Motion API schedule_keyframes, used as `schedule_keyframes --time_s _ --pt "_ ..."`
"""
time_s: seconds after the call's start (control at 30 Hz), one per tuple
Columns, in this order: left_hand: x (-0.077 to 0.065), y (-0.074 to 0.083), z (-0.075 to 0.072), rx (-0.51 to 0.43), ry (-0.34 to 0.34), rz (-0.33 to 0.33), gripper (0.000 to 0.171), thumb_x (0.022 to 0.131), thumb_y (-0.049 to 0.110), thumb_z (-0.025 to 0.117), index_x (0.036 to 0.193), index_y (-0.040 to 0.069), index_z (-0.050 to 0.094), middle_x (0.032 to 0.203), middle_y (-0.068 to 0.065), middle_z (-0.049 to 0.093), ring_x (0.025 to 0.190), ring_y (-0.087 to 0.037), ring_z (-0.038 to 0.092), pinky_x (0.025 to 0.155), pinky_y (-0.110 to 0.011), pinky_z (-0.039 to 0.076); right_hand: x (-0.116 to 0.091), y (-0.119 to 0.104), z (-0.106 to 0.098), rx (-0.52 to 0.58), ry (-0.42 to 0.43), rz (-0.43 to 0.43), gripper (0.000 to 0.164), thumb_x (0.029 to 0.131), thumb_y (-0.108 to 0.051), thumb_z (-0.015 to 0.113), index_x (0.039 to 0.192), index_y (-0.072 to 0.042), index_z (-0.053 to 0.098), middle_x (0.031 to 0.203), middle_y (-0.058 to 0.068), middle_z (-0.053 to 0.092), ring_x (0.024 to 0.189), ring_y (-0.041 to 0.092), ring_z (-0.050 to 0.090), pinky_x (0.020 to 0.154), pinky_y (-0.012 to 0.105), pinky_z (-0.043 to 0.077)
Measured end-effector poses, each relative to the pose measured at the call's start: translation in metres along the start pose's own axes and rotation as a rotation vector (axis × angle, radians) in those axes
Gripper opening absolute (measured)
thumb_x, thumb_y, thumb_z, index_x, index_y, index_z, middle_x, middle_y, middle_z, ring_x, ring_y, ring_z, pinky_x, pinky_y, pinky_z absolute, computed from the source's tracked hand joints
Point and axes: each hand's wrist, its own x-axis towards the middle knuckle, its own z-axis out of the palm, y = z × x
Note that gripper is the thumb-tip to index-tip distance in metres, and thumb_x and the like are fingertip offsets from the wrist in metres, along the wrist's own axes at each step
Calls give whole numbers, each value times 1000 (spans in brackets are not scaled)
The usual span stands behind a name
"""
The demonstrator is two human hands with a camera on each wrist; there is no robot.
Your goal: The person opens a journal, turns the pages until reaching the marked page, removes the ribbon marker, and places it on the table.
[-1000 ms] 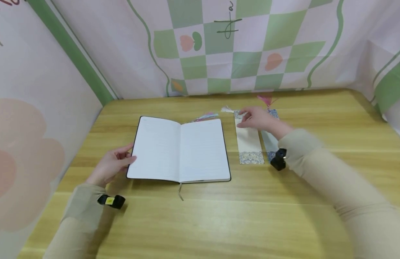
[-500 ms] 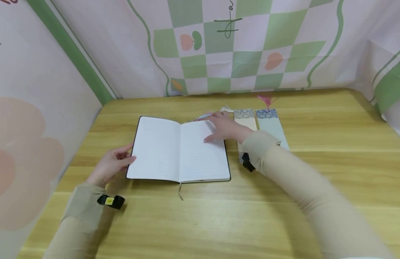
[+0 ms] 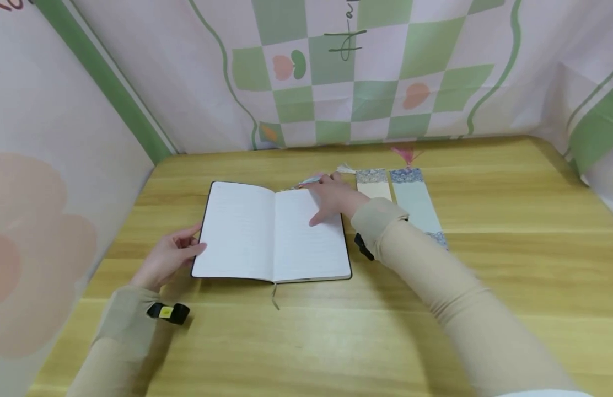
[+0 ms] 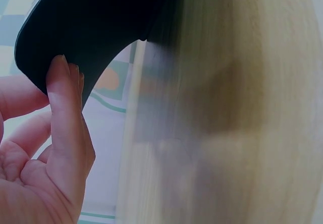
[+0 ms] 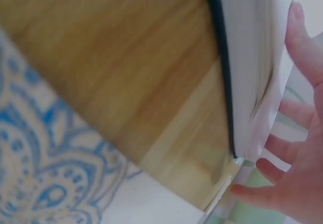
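Observation:
An open notebook (image 3: 237, 237) with blank-looking pages and a dark cover lies in the middle of the head view. My left hand (image 3: 170, 259) pinches its left edge, thumb on top and fingers under the dark cover (image 4: 86, 22). Across the upper right corner of the right page reaches my right hand (image 3: 336, 198), fingers spread and bent slightly over the top edge. Beyond that edge a pale blue and pink tassel (image 3: 311, 180) pokes out near its fingertips. In the right wrist view the thumb and fingers stand beside the page block (image 5: 252, 62) and hold nothing visible.
Right of the notebook lie a cream patterned bookmark (image 3: 373, 188) with a white tassel (image 3: 346, 169) and a pale blue bookmark (image 3: 415, 201) with a pink tassel (image 3: 406, 155). A ribbon marker (image 3: 275, 298) hangs from the notebook's spine. Printed cloth (image 3: 331, 105) borders the wooden table (image 3: 306, 353).
My right hand has moved left from above the cream bookmark to the notebook's upper right corner. The left hand keeps its grip on the left edge.

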Motion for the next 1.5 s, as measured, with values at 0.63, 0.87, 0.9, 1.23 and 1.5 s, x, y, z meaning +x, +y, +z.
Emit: schedule_keyframes --time_s 0.63,0.87,0.9,1.23,1.5 --pt "0 -3 0 -5 20 11 63 94 17 59 148 10 28 95 0 46 79 -8 45 64 -22 47 -17 -12 1 93 182 -35 83 81 -6 72 149 -11 26 147 16 38 92 29 62 64 34 51" --pt "0 -2 0 7 15 -14 64 94 20 59 149 11 27 97 -1 46 83 -9 45 65 -22 48 -26 -2 -1 472 261 24 92 80 5 66 153 -13 13 125 24 54 70 23 54 59 29 47" --pt "0 -1 0 7 14 -16 64 94 19 59 149 11 27 97 -1 46 83 -9 45 65 -22 48 -27 -1 -1 525 268 31 92 80 5 66 153 -13 13 119 23 56 73 24 54 61 30 47" --pt "0 -1 1 2 6 -12 64 94 18 59 149 11 26 96 0 47 83 -8 45 66 -22 47 -42 -7 -3 1096 175 96 76 89 2 56 151 -12 16 131 18 52 94 23 60 65 28 50" --pt "0 0 0 -5 11 -9 64 94 19 60 148 11 27 97 -1 48 84 -9 46 67 -23 49 -47 -25 -1 1396 108 37 66 92 -2 49 150 -12 20 135 20 41 93 17 55 71 30 54"
